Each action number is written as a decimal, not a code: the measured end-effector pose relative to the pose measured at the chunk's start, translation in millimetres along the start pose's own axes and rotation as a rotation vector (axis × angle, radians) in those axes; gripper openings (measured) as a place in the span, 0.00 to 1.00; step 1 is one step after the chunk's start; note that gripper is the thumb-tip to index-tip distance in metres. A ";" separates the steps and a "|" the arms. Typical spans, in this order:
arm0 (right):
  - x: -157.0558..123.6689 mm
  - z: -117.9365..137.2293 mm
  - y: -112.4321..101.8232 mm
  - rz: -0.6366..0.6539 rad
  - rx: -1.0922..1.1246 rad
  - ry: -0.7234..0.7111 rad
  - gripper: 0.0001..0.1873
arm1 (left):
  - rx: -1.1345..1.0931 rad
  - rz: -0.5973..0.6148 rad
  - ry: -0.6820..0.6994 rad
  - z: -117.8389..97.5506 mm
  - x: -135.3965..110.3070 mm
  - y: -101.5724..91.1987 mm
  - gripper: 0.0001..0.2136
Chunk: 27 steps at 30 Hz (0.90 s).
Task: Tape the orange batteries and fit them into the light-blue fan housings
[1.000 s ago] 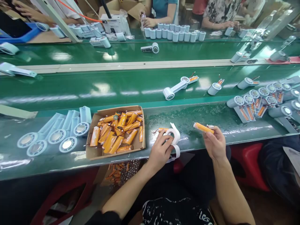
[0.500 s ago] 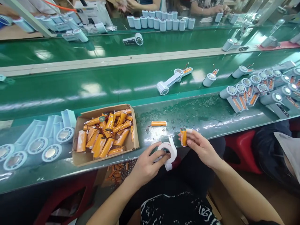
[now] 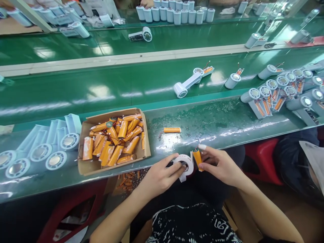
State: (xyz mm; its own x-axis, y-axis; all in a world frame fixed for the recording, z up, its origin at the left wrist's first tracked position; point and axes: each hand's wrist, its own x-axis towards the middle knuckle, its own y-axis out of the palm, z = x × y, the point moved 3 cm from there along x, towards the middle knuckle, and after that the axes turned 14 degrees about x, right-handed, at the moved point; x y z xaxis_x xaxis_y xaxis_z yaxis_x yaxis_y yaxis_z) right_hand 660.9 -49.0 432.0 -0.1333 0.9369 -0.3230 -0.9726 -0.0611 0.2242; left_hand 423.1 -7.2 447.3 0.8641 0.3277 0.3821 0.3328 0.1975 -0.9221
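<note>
My left hand (image 3: 164, 173) grips a roll of white tape (image 3: 189, 165), with fingers through its core and a short tail hanging below. In my right hand (image 3: 220, 165) is an orange battery (image 3: 197, 160), pinched between thumb and fingers; a white cover sits on one fingertip. The battery is right beside the tape's loose end, seemingly touching it. Another orange battery (image 3: 172, 130) with thin wires lies on the green bench just beyond my hands. Left of my left hand, a cardboard box (image 3: 83, 168) holds many orange batteries, some with white patches.
Light-blue fan housings (image 3: 56, 160) lie at the left of the bench. More housings with batteries fitted (image 3: 265, 91) crowd the right side. Several units (image 3: 187, 82) rest on the green belt (image 3: 101, 91) beyond. A red stool (image 3: 263, 162) and a person's dark sleeve are at right.
My right hand has brought the battery down and against the tape's loose end, tilting it. That tape end, which stuck up before, now lies along the battery's side. The view has shifted slightly.
</note>
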 end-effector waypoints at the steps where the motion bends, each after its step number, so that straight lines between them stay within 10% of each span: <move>1: -0.2 -3.2 1.1 0.003 0.007 0.017 0.29 | 0.002 0.001 0.005 -1.0 1.1 -0.4 0.09; 16: -12.6 -51.8 51.1 -0.750 0.719 -0.305 0.40 | 0.013 -0.222 -0.291 -44.5 34.4 10.0 0.07; 23: 21.7 16.9 -102.7 -1.007 0.661 -0.944 0.27 | -0.050 -0.186 -0.228 -47.0 68.6 31.5 0.07; 27: 63.5 26.0 -144.8 -0.896 0.436 -0.752 0.40 | 0.017 0.106 -0.264 7.0 116.4 68.7 0.12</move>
State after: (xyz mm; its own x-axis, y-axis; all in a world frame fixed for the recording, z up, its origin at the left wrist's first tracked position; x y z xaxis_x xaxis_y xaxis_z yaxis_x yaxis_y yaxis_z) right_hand 798.3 28.2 402.9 0.8247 0.5630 0.0539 -0.5017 0.6842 0.5293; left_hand 543.8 50.9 428.9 0.7645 0.5764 0.2885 0.2377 0.1638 -0.9574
